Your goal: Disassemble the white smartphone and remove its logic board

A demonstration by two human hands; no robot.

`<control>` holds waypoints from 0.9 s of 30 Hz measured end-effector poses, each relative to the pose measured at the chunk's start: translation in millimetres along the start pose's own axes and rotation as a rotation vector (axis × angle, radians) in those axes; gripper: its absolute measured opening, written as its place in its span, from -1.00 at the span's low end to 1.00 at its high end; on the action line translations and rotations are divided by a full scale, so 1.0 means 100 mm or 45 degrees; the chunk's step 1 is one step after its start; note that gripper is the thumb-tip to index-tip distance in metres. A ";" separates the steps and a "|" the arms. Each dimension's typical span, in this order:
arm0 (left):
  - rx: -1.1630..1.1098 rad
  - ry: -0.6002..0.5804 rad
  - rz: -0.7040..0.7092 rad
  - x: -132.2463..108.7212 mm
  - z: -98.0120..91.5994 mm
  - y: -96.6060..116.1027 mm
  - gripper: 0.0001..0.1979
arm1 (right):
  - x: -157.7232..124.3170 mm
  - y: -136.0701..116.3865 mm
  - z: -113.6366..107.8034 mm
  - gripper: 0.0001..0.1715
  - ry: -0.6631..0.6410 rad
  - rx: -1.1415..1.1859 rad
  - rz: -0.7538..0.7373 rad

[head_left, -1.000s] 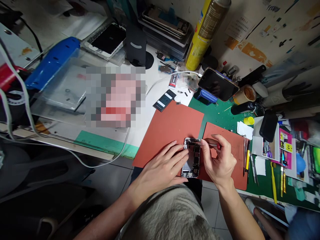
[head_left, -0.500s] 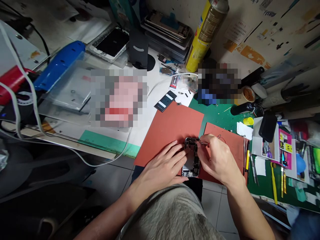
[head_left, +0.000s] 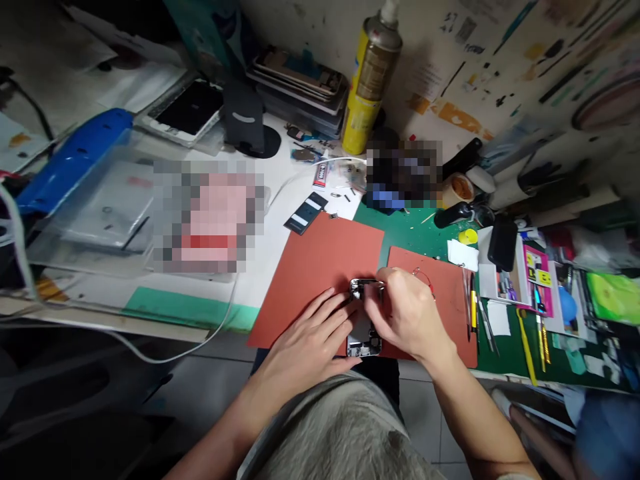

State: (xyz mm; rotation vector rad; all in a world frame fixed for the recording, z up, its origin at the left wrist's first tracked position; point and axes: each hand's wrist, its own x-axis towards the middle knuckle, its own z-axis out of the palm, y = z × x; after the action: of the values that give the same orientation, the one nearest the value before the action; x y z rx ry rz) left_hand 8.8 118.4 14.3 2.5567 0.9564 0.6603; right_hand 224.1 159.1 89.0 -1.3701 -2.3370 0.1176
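Note:
An opened phone body [head_left: 363, 333] with its insides showing lies on a red mat [head_left: 320, 267] at the table's near edge. My left hand [head_left: 305, 347] rests flat beside it, fingers stretched out and touching its left side. My right hand [head_left: 405, 313] is closed in a pinch over the phone's upper part, holding a thin metal tool [head_left: 425, 275] with a red handle. The tool's tip is hidden by my fingers.
A second red mat [head_left: 445, 300] lies on a green cutting mat [head_left: 425, 233]. Tweezers, pens and screwdrivers [head_left: 480, 320] lie to the right. A yellow spray can [head_left: 370, 80] and stacked phone parts [head_left: 300, 83] stand at the back. A white cable [head_left: 220, 320] hangs off the edge.
My right hand has moved left over the phone's upper part, and the tool is turned so its handle is mostly hidden. The view has shifted. My left hand has stayed in place.

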 end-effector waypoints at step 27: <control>-0.140 -0.044 -0.074 0.02 -0.10 0.03 -0.28 | -0.19 0.09 0.04 -0.85 0.064 0.218 0.139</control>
State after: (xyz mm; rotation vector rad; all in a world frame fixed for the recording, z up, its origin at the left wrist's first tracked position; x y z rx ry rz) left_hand 6.3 119.0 24.8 2.4271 0.9523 0.6320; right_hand 238.1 147.9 76.4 -1.3983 -2.1565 0.3055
